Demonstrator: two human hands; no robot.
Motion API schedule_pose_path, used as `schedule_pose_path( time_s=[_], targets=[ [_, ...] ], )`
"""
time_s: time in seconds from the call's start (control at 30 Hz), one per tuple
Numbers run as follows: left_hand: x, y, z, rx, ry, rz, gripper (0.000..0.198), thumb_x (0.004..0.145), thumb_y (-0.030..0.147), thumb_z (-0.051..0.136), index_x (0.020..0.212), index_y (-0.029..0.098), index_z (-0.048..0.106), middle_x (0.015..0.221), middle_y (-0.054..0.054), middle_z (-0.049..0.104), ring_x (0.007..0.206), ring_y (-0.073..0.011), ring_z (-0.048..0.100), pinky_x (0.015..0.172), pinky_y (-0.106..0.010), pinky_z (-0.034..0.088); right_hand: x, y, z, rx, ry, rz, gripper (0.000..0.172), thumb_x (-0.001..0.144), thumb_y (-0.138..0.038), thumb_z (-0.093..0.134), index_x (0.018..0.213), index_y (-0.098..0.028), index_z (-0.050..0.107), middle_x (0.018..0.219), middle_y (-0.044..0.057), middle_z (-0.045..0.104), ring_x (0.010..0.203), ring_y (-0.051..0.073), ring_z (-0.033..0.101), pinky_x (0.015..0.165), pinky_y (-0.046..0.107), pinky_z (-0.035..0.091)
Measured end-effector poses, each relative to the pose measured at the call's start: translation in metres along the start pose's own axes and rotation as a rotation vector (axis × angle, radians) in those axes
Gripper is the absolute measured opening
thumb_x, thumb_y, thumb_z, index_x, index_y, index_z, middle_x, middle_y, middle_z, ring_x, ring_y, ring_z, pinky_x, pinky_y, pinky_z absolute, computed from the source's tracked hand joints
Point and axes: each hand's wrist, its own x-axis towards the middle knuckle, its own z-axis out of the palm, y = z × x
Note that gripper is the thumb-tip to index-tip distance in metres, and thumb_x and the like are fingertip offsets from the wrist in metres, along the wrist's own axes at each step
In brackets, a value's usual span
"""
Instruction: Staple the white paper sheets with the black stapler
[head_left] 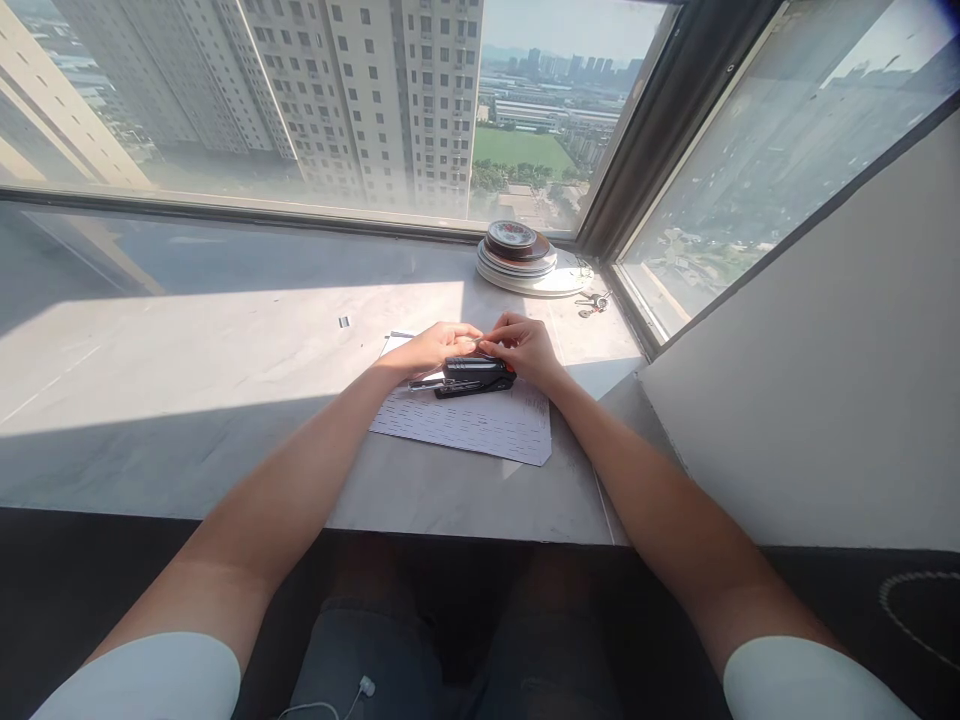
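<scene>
My left hand (442, 345) and my right hand (523, 345) meet at the fingertips above the sill. Both are closed in a pinch around something small and pale, too tiny to name. Just beneath them lies a black stapler (480, 372), its upper part apart from its base and a metal piece sticking out to the left. The stapler rests on a white sheet of paper (465, 430) covered in rows of handwriting. Left of my left hand, a small grey strip (344, 322) lies on the marble surface.
A stack of round lids or plates (517, 262) with a dial on top stands in the window corner. Keys (594, 303) lie beside it. The marble sill (187, 440) ends at a front edge above my lap. A white wall (825, 380) bounds the right side.
</scene>
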Motion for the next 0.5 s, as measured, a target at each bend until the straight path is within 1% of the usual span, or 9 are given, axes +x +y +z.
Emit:
schedule_pose_path(
  time_s=[0.13,0.33,0.5],
  targets=[
    [0.0009,-0.0036,-0.0009,-0.033,0.002,-0.02,0.038,0.093,0.038,0.075,0.122,0.012,0.073,0.093,-0.009,0.075,0.087,-0.0187,0.071,0.079,-0.03,0.053,0.0,-0.0023,0.0009,0.007,0.008,-0.002,0.018,0.084,-0.041,0.082,0.084,-0.024,0.085,0.077,0.002,0.061,0.065,0.013,0.046,0.06,0.033,0.04],
    [0.0019,-0.0079,-0.0028,-0.055,-0.034,-0.006,0.042,0.096,0.042,0.072,0.125,0.013,0.072,0.11,-0.013,0.077,0.098,-0.0205,0.074,0.083,-0.03,0.055,-0.0001,-0.0028,0.0009,-0.001,0.002,0.013,0.02,0.084,-0.045,0.082,0.084,-0.025,0.085,0.078,0.003,0.062,0.065,0.014,0.046,0.06,0.034,0.041],
    [0.0028,-0.0103,-0.0036,-0.078,-0.036,-0.003,0.043,0.095,0.043,0.074,0.127,0.013,0.071,0.114,-0.015,0.078,0.101,-0.0221,0.076,0.085,-0.032,0.058,-0.0006,-0.0041,0.0011,0.025,-0.001,0.034,0.023,0.083,-0.048,0.083,0.083,-0.025,0.085,0.078,0.002,0.061,0.066,0.014,0.046,0.061,0.034,0.04]
  ],
)
